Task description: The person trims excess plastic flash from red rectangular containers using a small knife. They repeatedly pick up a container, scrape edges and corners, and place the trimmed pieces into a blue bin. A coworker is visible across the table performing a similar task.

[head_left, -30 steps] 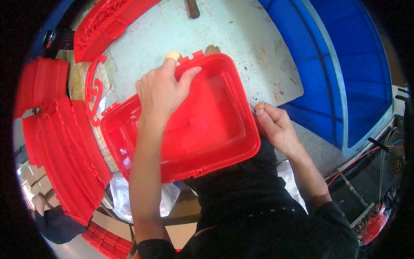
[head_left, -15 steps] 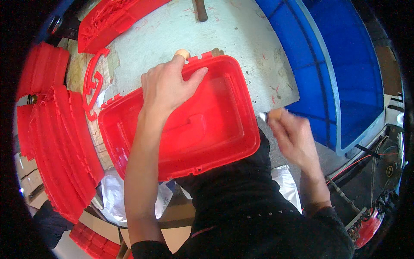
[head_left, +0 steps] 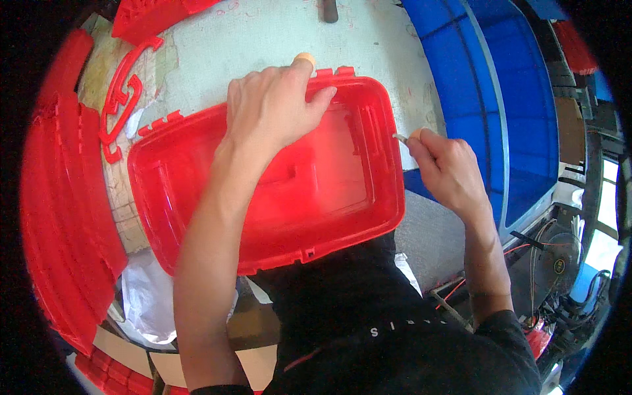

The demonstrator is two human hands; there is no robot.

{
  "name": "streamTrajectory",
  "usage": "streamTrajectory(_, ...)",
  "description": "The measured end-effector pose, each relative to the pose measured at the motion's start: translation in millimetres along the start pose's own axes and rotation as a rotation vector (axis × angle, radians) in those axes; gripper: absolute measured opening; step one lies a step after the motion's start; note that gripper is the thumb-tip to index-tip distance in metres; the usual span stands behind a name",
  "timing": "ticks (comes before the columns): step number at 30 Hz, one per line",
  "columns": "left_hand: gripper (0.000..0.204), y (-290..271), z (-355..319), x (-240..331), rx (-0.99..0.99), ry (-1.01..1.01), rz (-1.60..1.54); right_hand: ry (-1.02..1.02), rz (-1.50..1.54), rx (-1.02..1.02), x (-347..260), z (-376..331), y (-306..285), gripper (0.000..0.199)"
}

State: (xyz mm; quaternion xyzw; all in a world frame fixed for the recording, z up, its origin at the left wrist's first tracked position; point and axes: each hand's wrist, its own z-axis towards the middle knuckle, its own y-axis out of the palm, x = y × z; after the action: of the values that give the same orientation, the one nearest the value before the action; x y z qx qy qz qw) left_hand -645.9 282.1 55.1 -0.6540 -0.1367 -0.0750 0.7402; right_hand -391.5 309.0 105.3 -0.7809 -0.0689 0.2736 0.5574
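Observation:
A red plastic box (head_left: 329, 171), shallow and rectangular with hinge tabs along its far rim, lies tilted in front of me with its inside facing up. My left hand (head_left: 273, 108) reaches across it and grips the far rim, its thumb over the inside and a pale yellow cover on one fingertip. In my closed right hand (head_left: 454, 164) is a small knife (head_left: 400, 137), mostly hidden by the fingers. Its metal tip meets the box's right rim. A pale yellow cover also shows on a right fingertip.
Nested red plastic parts (head_left: 69, 210) are stacked at left. Red handles (head_left: 122, 99) lie on the pale worktable (head_left: 263, 39), beside a red bin (head_left: 148, 16) and a dark tool handle (head_left: 330, 10). At right stands a large blue bin (head_left: 461, 85); a white bag (head_left: 148, 299) is below.
My right hand has moved up toward the far side, bringing the knife tip from off the box to its right rim. The left hand keeps its grip; the view has shifted slightly.

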Motion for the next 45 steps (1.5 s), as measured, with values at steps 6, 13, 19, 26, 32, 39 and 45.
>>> streamTrajectory(6,0.040,2.2,-0.8,-0.4,0.002,-0.011,0.004,-0.034,-0.009,-0.086,9.4,-49.7,4.6,0.016)
streamTrajectory(13,0.043,-3.9,0.8,2.4,-0.037,-0.028,-0.009,-0.033,0.100,-0.318,14.8,-79.0,-10.6,0.015)
streamTrajectory(19,0.042,-11.5,1.6,9.3,-0.094,-0.071,-0.016,-0.091,0.014,0.028,12.4,-36.8,1.9,0.018)
streamTrajectory(26,0.040,-10.3,1.9,6.0,-0.087,-0.037,0.031,-0.142,-0.115,-0.150,4.4,-56.7,-12.6,0.016)
streamTrajectory(32,0.039,-8.4,1.8,5.1,-0.086,-0.033,0.012,-0.047,0.132,-0.102,10.3,-50.0,-13.0,0.020)
streamTrajectory(39,0.047,-8.8,3.0,4.2,-0.118,-0.070,-0.007,0.041,0.439,0.261,1.5,17.4,51.9,0.034)
streamTrajectory(45,0.050,-11.0,4.0,-2.8,-0.145,-0.099,0.004,0.147,0.624,0.096,-1.1,-71.6,60.5,0.016)
